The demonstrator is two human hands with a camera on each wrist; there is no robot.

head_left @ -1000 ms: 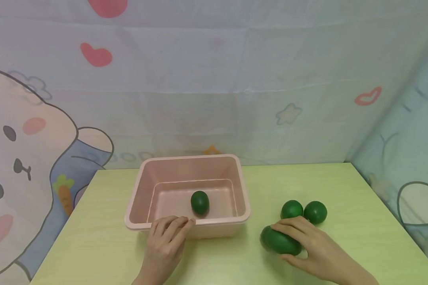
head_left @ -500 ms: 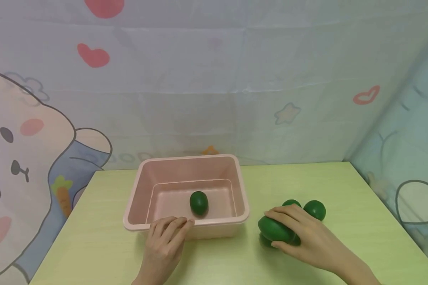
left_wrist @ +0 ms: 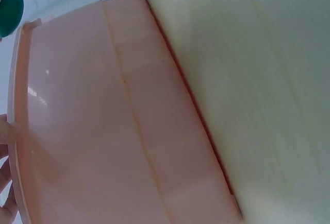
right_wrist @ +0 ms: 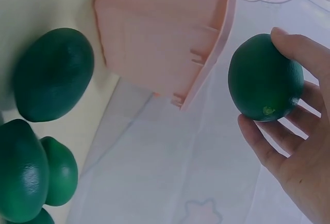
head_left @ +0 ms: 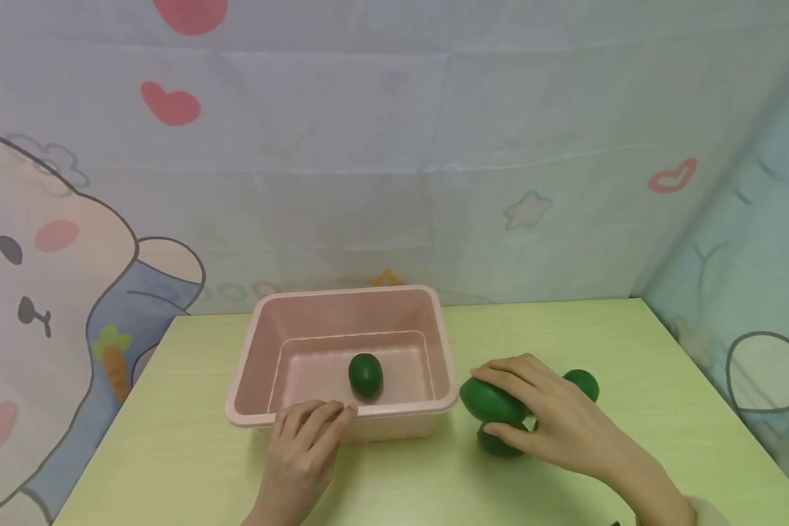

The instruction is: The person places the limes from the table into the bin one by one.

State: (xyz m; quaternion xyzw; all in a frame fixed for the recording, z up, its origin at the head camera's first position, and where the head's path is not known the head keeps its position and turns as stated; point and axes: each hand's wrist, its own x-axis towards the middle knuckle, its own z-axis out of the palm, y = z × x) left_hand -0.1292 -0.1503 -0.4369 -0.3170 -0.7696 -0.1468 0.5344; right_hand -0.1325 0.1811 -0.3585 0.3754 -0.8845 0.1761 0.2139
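My right hand (head_left: 555, 416) holds a dark green lime (head_left: 489, 400) between thumb and fingers, just right of a pink plastic bin (head_left: 342, 420). In the right wrist view the held lime (right_wrist: 265, 77) shows a pale stem scar, with fingertips around its sides. Below it in the head view, another lime (head_left: 498, 443) lies on the table, partly covered by the hand. My left hand (head_left: 302, 453) grips the bin's front rim, fingers bent over the edge. Inside the bin, a single lime (head_left: 365, 376) rests on the floor.
Behind the right hand, a further lime (head_left: 582, 384) sits on the pale green table (head_left: 621, 336). Several limes appear along the left of the right wrist view, one of them a large oval lime (right_wrist: 54, 74). A printed cloth (head_left: 342, 161) hangs behind the table.
My right hand has lifted the lime off the table and carried it up and left toward the bin, uncovering the lime beneath. The left hand stays on the rim.
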